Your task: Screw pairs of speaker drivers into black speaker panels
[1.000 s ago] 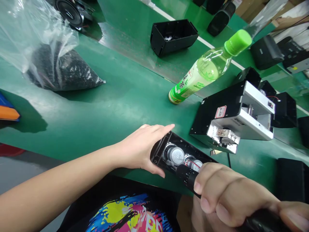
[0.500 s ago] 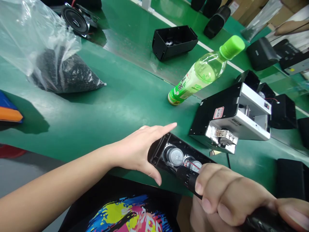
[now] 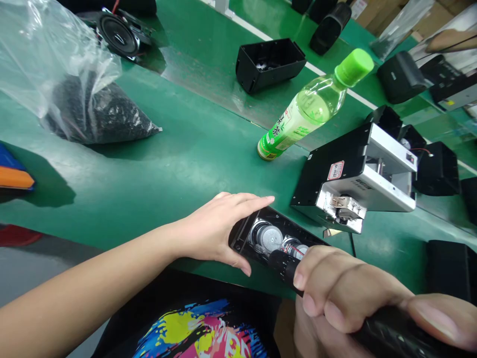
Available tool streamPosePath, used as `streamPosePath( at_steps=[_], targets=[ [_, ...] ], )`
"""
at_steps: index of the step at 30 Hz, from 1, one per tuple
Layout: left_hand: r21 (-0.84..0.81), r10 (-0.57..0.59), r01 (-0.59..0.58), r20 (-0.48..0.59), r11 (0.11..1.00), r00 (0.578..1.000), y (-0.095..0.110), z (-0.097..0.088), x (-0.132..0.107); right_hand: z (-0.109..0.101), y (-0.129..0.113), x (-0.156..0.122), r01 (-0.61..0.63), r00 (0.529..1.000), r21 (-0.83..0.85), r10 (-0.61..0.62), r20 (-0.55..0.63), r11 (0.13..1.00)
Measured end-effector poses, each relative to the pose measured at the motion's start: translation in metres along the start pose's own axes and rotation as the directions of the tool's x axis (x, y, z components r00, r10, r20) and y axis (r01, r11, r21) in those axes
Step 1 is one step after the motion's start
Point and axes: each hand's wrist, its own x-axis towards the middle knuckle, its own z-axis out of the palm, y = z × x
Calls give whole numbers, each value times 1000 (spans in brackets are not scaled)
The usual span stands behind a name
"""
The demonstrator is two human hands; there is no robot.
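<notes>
My left hand (image 3: pixel 212 228) spans the left end of a long black speaker housing (image 3: pixel 244 238), with the thumb along the near edge and the fingers along the far edge. Two round silver speaker drivers (image 3: pixel 271 238) sit in the housing, with thin red wires beside the right one. An electric screwdriver (image 3: pixel 283 266), black with a ribbed collar, is gripped in my closed right hand (image 3: pixel 346 288). Its tip points down at the housing beside the left driver; the exact contact spot is hard to see. My right hand covers the housing's right end.
Just beyond the housing stands a black-and-silver machine (image 3: pixel 335 174), with a green tea bottle (image 3: pixel 298 112) behind it to the left. A plastic bag of small black parts (image 3: pixel 100 109) lies left. Farther back are an open black box (image 3: pixel 270 64) and a loose speaker (image 3: pixel 118 34).
My right hand and the screwdriver have shifted slightly left and up in view. My left hand stays around the housing's end. The surroundings look the same apart from a slight camera shift.
</notes>
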Motion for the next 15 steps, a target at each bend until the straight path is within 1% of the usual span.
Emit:
streamPosePath(
  at_steps=[4,6,8,11,12,13,15],
  targets=[
    [8,-4,4,-6,1000,1000,-1,1,-1,-1,6,-2,41,999,-21,-41,-8,999],
    [5,-5,5,-9,1000,1000,-2,2,-1,-1,7,-3,52,999,-19,-51,17,998],
    [1,-7,7,-11,1000,1000,-2,2,-1,1,6,-4,36,999,-24,-36,22,999],
    [-1,-8,8,-20,1000,1000,-2,2,0,4,-1,-3,-1,998,-42,-1,-55,999],
    [0,-9,9,-21,1000,1000,-2,2,0,4,-2,-1,-19,999,-51,17,-49,999],
    [0,-11,11,-19,1000,1000,-1,2,1,4,-3,2,-34,999,-61,34,-3,998],
    [3,-18,18,-11,1000,1000,-1,2,2,0,-3,10,-30,987,-60,39,157,998]
  ],
)
